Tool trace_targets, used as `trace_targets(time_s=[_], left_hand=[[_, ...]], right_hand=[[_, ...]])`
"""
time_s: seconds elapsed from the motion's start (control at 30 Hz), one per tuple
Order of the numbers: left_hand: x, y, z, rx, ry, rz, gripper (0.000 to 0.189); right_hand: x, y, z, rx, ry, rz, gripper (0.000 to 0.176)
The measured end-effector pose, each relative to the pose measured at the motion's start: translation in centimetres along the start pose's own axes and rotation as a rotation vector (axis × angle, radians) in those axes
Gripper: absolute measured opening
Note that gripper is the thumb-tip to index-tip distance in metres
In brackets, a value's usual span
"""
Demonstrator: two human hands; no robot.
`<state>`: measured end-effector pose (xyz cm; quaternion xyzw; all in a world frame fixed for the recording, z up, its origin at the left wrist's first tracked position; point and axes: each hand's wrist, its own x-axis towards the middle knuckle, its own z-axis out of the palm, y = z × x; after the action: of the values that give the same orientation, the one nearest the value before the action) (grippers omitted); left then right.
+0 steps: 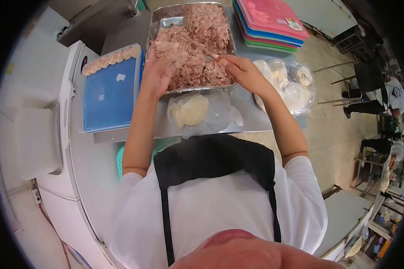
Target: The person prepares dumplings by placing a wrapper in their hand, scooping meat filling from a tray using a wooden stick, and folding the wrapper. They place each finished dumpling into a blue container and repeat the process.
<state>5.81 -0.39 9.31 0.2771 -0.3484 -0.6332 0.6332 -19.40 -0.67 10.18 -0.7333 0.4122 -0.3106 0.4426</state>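
Over the left side of a metal tray of minced meat [211, 27], my left hand [156, 74] is cupped around what looks like a dumpling wrapper [169, 50] smeared with meat; its outline is hard to make out. My right hand [243, 71], at the tray's near right corner, is closed on the end of a thin spatula [202, 46]. The spatula slants up and left across the meat, its far end partly coated. Round pale wrappers [191, 111] lie on clear plastic just in front of the tray.
To the left, a blue tray [110, 101] carries a row of dumplings [112, 59] along its far edge. Stacked coloured lids [274, 20] stand at back right. Bagged wrappers [292, 85] lie on the right. A white fridge [58, 179] borders the left; other people are far right.
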Motion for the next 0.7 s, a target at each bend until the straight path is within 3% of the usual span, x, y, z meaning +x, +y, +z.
trace_targets(time_s=[0.03,0.07,0.17,0.2,0.3,0.33,0.43,0.53,0.63,0.7], left_hand=[[-0.4,0.5,0.6,0.226,-0.058,0.037,0.064],[-0.1,0.9,-0.1,0.699,-0.104,0.196,0.081],[-0.7,2.3,1.8,0.833,-0.184,0.313,0.088],[-0.2,2.1,1.9,1.012,-0.151,0.515,0.084],[-0.5,2.8,1.0,1.132,-0.307,0.123,0.063],[0.1,2.4,0.8,1.010,-0.423,0.210,0.041],[-0.2,1.8,-0.8,1.119,-0.438,0.147,0.033],[-0.4,2.5,0.3,1.255,-0.672,0.107,0.029],[0.1,1.5,-0.2,1.487,-0.589,-0.052,0.037],[0.8,-0.1,-2.6,1.277,-0.411,-0.104,0.037]], right_hand=[[-0.2,-0.3,-0.2,0.077,-0.047,0.073,0.034],[-0.5,-0.7,-0.4,0.154,-0.097,0.143,0.036],[-1.1,-2.5,-1.6,0.122,-0.244,0.138,0.035],[-1.2,-2.9,-1.9,0.102,-0.260,0.129,0.034],[-1.7,-3.3,-2.1,0.032,-0.294,0.110,0.034],[-1.8,-3.2,-1.9,0.000,-0.299,0.103,0.034],[-1.4,-0.9,-0.6,-0.022,-0.309,-0.016,0.035],[-0.4,3.6,0.5,-0.045,-0.305,-0.191,0.035],[1.4,7.3,-0.3,-0.193,-0.257,-0.261,0.033],[1.5,7.3,-1.1,-0.418,-0.121,-0.265,0.031]])
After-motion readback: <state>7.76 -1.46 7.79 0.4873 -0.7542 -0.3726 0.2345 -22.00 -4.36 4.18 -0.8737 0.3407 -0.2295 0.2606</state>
